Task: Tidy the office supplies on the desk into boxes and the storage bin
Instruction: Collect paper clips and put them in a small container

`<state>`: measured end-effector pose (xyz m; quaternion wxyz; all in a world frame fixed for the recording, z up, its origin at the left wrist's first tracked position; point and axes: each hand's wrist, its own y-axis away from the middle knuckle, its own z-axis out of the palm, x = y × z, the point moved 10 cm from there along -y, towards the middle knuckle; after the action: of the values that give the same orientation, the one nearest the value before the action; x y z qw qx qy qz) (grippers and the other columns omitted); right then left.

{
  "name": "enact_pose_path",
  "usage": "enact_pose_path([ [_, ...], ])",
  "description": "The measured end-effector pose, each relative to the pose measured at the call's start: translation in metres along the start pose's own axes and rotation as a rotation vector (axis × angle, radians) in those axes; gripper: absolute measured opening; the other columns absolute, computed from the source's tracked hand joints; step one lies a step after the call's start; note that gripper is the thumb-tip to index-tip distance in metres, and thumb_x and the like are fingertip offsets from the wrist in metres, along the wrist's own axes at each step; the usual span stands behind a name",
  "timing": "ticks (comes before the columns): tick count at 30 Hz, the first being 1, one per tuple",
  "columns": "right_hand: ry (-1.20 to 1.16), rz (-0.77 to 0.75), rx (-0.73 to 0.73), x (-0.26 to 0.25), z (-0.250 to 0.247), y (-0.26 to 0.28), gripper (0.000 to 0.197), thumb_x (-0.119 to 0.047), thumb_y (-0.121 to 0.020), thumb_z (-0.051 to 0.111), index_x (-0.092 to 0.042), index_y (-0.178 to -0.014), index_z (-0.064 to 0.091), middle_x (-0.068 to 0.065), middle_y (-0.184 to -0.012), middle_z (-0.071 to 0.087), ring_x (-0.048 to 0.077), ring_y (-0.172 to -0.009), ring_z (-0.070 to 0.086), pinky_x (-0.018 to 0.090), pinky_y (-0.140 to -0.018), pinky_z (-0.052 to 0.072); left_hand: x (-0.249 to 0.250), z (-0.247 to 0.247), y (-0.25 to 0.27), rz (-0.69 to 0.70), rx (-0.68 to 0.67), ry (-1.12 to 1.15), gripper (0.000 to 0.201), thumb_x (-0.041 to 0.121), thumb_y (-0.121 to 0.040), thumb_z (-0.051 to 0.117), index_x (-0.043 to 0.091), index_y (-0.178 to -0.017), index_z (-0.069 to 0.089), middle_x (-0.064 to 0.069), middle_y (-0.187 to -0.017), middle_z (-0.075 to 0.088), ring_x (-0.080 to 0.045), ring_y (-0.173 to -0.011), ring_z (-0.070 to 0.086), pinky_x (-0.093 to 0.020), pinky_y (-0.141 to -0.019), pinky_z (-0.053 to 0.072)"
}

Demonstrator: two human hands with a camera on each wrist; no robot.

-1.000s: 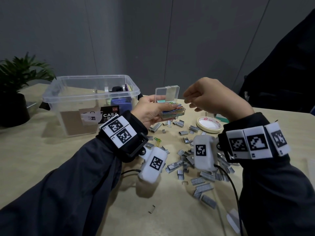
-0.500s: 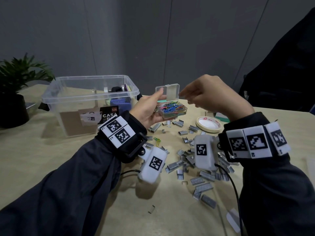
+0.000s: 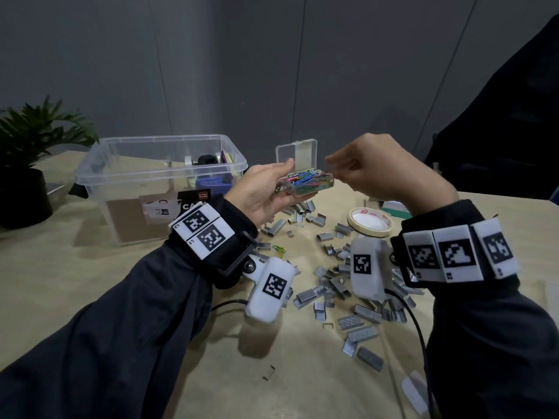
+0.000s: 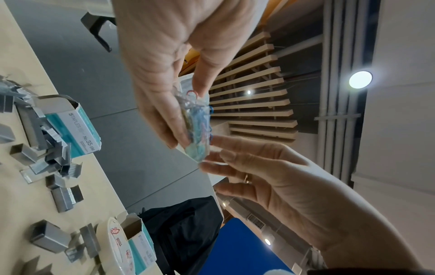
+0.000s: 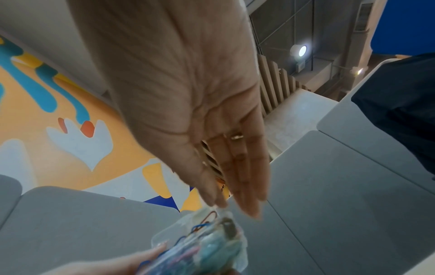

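The left hand (image 3: 266, 192) was raised above the worktop (image 3: 90, 282) and held a small clear box (image 3: 305, 184) of coloured paper clips (image 3: 302, 179), its fingers (image 4: 164, 121) curled under the base and its thumb against the near side. The box's hinged lid (image 3: 296, 154) stood upright and open behind the clips. The right hand (image 3: 381, 167) was level with the box on its right side, its fingers (image 3: 332, 161) drawn together at the box's right edge. From the right wrist view those fingers were nearly straight and close together, their tips at the rim of the box (image 5: 202, 243); whether they pinched a clip could not be told.

Below the hands, many loose blocks of staples (image 3: 332, 285) lay scattered on the worktop, and a single green and yellow paper clip (image 3: 279, 249) lay among them near the left wrist. A roll of tape (image 3: 370, 222) lay flat just beyond the staples on the right. The left wrist view showed two opened teal staple boxes (image 4: 77, 126) on the worktop, one beside the tape roll (image 4: 117, 247). A clear storage bin (image 3: 160, 182) stood to the left of the hands, without a lid, with a few items inside at its far end. A potted plant (image 3: 27, 164) stood at the far left.
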<state>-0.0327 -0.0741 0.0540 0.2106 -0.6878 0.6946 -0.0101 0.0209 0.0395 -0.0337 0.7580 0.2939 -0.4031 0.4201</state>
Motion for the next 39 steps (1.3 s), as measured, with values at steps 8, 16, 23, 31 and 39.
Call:
enact_pose_path([
  [8, 0.06, 0.059, -0.124, 0.0, 0.017, 0.0, 0.029, -0.006, -0.095, 0.046, -0.004, -0.112, 0.07, 0.013, -0.096, 0.068, 0.029, -0.081, 0.061, 0.037, -0.071, 0.054, 0.008, 0.006, -0.002, 0.043, -0.076, 0.009, 0.042, -0.005, -0.096, 0.047, -0.01, -0.136, 0.038, -0.03, -0.13, 0.05, -0.038, -0.112, 0.061, -0.041, -0.08, 0.059],
  [16, 0.078, 0.023, -0.143, -0.007, 0.018, 0.0, 0.035, -0.008, -0.098, 0.046, -0.01, -0.127, 0.064, 0.009, -0.1, 0.068, 0.02, -0.075, 0.055, 0.027, -0.058, 0.044, 0.009, 0.004, -0.004, 0.093, -0.062, -0.06, 0.039, -0.006, -0.096, 0.047, -0.01, -0.135, 0.041, -0.03, -0.125, 0.056, -0.034, -0.104, 0.064, -0.039, -0.08, 0.058],
  [23, -0.035, 0.019, -0.131, 0.002, 0.017, -0.004, 0.027, -0.004, -0.096, 0.05, -0.003, -0.117, 0.067, 0.013, -0.106, 0.07, 0.03, -0.099, 0.065, 0.05, -0.086, 0.055, 0.016, -0.003, -0.003, 0.093, -0.001, -0.053, 0.025, 0.011, -0.1, 0.047, -0.006, -0.118, 0.053, -0.021, -0.109, 0.058, -0.032, -0.097, 0.065, -0.04, -0.073, 0.06],
  [31, -0.587, 0.023, -0.31, 0.006, 0.046, 0.003, 0.065, -0.009, -0.081, 0.077, -0.022, -0.138, 0.049, 0.008, -0.11, 0.067, 0.015, -0.094, 0.07, 0.037, -0.08, 0.061, 0.008, -0.008, -0.003, 0.017, 0.014, -0.213, 0.032, 0.019, -0.1, 0.05, -0.006, -0.118, 0.056, -0.027, -0.114, 0.062, -0.028, -0.084, 0.068, -0.034, -0.064, 0.061],
  [39, -0.734, 0.097, -0.356, 0.02, 0.056, 0.005, 0.069, -0.027, -0.069, 0.082, -0.027, -0.132, 0.053, 0.01, -0.114, 0.068, 0.017, -0.091, 0.071, 0.024, -0.061, 0.056, 0.001, -0.008, -0.002, -0.043, -0.01, -0.336, 0.037, 0.025, -0.101, 0.047, -0.008, -0.117, 0.056, -0.024, -0.106, 0.065, -0.025, -0.082, 0.069, -0.033, -0.072, 0.061],
])
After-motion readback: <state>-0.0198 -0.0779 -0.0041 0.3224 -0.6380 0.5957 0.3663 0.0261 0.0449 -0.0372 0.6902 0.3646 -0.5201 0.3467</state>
